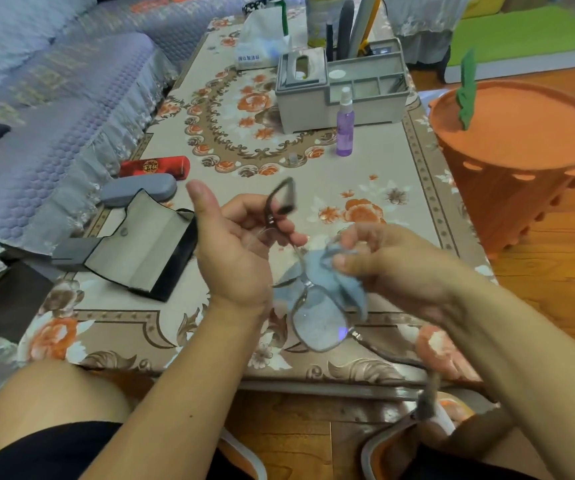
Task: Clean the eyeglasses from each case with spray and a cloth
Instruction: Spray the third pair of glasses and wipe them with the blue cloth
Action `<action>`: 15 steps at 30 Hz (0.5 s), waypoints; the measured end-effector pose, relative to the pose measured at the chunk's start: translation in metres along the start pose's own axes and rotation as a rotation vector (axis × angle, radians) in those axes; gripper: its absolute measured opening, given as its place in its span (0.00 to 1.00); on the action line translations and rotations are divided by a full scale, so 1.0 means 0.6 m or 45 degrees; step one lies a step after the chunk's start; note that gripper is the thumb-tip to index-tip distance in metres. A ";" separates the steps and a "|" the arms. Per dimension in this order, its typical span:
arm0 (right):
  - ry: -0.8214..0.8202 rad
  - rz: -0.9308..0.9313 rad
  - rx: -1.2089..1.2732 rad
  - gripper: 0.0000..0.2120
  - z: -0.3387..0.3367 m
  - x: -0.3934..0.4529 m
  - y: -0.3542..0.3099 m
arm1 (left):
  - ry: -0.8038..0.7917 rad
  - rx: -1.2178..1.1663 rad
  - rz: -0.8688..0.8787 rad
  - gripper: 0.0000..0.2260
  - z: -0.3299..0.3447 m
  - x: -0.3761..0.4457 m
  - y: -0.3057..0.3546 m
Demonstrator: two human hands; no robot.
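Observation:
A pair of grey-framed eyeglasses [319,323] hangs over the near edge of the table. My left hand [234,247] grips one side of the frame, thumb up. My right hand [393,265] pinches a light blue cloth [334,282] round the upper lens. An open black case [140,247] with a grey lining lies to the left. Beyond it lie a shut grey case [138,192] and a shut red case [154,167]. A purple spray bottle [344,128] stands upright mid-table, with a small clear cap [293,157] beside it.
A grey organiser box [341,91] and a tissue pack [261,39] stand at the far end of the flowered tablecloth [209,133]. An orange lidded bin [525,161] sits on the wooden floor at right. A blue sofa [36,116] runs along the left.

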State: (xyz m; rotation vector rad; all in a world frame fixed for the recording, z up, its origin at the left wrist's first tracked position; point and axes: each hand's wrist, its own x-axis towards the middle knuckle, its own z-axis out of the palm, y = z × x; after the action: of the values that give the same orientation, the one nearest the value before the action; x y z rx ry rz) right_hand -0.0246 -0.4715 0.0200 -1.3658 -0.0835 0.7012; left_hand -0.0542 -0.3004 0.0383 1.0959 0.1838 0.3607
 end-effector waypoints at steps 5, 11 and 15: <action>0.314 -0.001 -0.079 0.03 -0.080 0.011 -0.030 | 0.065 -0.165 0.009 0.37 -0.025 0.009 0.020; -0.108 0.071 0.216 0.17 -0.072 0.004 -0.030 | 0.124 -0.267 0.074 0.36 -0.026 0.015 0.033; -0.473 0.168 0.384 0.31 -0.051 0.002 -0.014 | 0.100 -0.294 0.099 0.35 -0.014 0.009 0.035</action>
State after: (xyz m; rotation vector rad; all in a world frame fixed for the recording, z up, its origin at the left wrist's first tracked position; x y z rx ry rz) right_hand -0.0065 -0.4977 0.0200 -0.9478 -0.1768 1.0303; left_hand -0.0563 -0.2826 0.0534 0.8634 0.1653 0.4828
